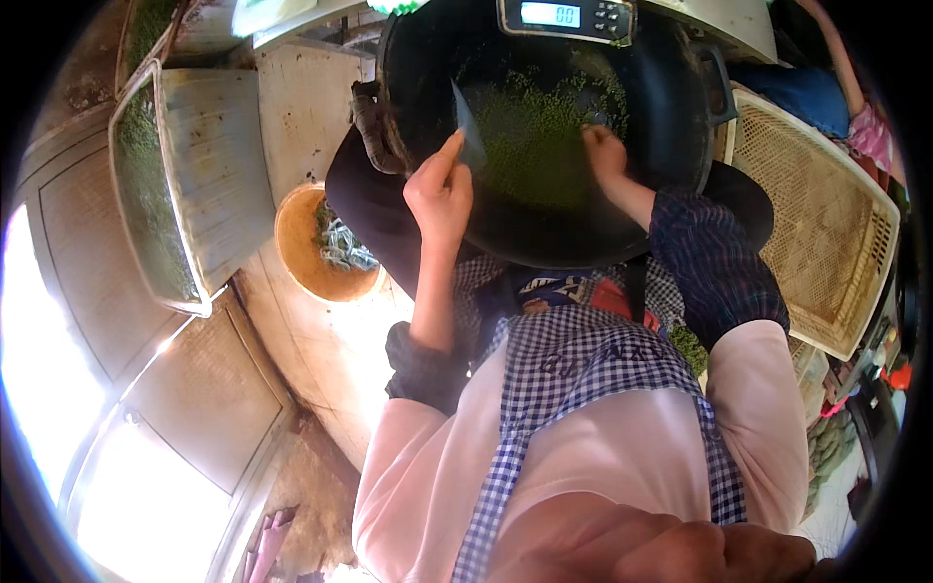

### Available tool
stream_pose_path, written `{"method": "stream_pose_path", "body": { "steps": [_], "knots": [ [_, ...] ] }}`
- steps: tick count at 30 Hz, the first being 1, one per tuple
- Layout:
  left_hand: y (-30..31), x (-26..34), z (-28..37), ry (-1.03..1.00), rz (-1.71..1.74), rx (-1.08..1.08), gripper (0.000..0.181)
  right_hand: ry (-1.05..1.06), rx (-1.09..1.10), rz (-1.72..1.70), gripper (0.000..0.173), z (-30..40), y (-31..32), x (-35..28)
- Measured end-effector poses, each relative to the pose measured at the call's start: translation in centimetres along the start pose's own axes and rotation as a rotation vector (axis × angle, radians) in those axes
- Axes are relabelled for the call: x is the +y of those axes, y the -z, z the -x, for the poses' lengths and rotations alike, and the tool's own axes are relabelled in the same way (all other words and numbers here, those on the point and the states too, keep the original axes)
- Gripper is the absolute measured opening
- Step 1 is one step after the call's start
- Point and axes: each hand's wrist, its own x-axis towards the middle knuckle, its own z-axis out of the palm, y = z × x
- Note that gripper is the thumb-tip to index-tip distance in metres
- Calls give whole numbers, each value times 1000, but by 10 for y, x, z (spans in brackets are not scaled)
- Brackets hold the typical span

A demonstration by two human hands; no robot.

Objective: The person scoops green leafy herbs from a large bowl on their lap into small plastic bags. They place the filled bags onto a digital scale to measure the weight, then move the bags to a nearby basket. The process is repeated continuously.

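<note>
My left hand (441, 191) pinches a thin clear plastic bag (469, 127) over the left side of a large black wok-like pan (539, 244). Small round green seeds or berries (536, 138) lie loose across the pan's bottom; their exact kind is unclear. Over the right part of this green layer is my right hand (606, 157), fingers curled and fingertips close to the green pieces. Something small and shiny shows just beyond those fingertips, too blurred to name. At the pan's far rim sits a digital scale (568, 18) with a lit display.
An orange-yellow bucket (295, 248) holding clear bag-like scraps stands left of the pan. Farther left is a pale crate (211, 160) with green contents. A cream plastic basket (816, 211) lies to the right, and another person's arm (838, 58) shows beyond it.
</note>
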Motion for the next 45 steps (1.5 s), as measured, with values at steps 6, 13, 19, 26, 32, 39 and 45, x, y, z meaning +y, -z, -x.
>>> {"method": "stream_pose_path", "body": {
  "steps": [6, 13, 19, 26, 32, 39, 45],
  "knots": [
    [-1, 3, -5, 12, 45, -17, 35, -20, -619, -220, 52, 27, -35, -27],
    [-4, -1, -11, 8, 10, -61, 33, -427, -1088, -1010, 52, 5, -51, -29],
    [-41, 3, -1, 139, 187, -128, 23, -157, -995, -1433, 42, 51, 44, -87],
    [-84, 38, 37, 58, 203, -274, 27, 189, -714, -1926, 43, 102, 74, -111],
    [-82, 45, 52, 459, 644, -413, 34, 302, -287, -1710, 38, 121, 83, -120],
    [-82, 41, 53, 441, 699, -390, 32, 740, -123, -1339, 38, 130, 74, -123],
    [-69, 48, 46, 473, 745, -365, 31, 789, -111, -718, 37, 123, 87, -107]
  ]
}}
